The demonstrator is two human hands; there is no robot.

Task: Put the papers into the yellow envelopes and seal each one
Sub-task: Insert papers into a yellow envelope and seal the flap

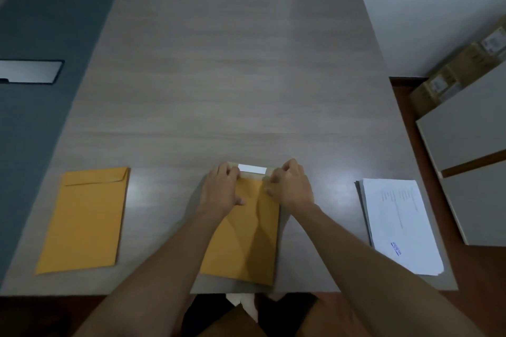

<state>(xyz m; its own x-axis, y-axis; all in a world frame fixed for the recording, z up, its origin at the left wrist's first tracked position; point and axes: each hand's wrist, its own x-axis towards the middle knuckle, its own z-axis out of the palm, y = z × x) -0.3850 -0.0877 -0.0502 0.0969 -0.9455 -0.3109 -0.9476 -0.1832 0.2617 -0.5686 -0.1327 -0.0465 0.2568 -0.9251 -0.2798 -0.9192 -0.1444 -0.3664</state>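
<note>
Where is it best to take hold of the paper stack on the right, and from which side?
Probably the left long edge of the paper stack, from the left: the sheets lie flat, fanned slightly there, giving fingers a step to slide under.

I am looking at what seems an office. A wide grey wood-grain desk [219,63] is stretching away beyond my hands, a stack of printed papers [397,224] is lying to their right, and labelled cardboard cartons [454,74] are sitting on the floor far right beside grey cabinet panels [465,131].
</note>
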